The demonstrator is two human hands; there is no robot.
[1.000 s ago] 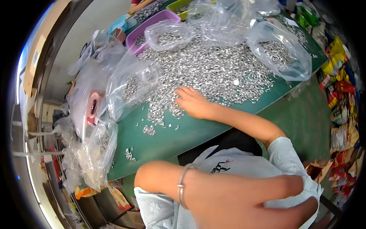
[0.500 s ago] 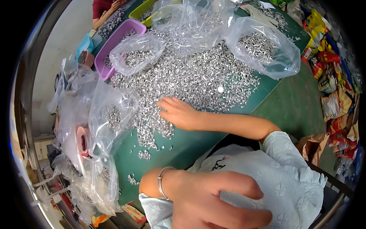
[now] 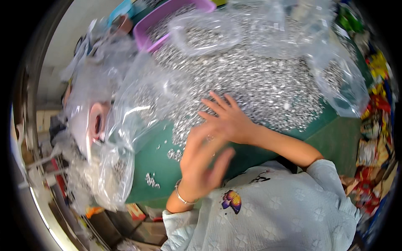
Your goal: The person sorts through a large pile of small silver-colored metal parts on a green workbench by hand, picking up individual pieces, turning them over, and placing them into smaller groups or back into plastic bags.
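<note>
Filmy, creased plastic bag [image 3: 140, 98] at ten o'clock; left hand [image 3: 200, 161] at six, too blurred to tell its grip; right hand [image 3: 235, 123] at three, released, fingers splayed over small, shiny metal pieces [image 3: 259, 79] heaped toward one o'clock on the smooth green desk [image 3: 158, 162].

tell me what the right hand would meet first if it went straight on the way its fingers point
Most likely the pile of small silvery metal pieces just past the spread fingertips of the right hand, though its height above them is unclear.
</note>
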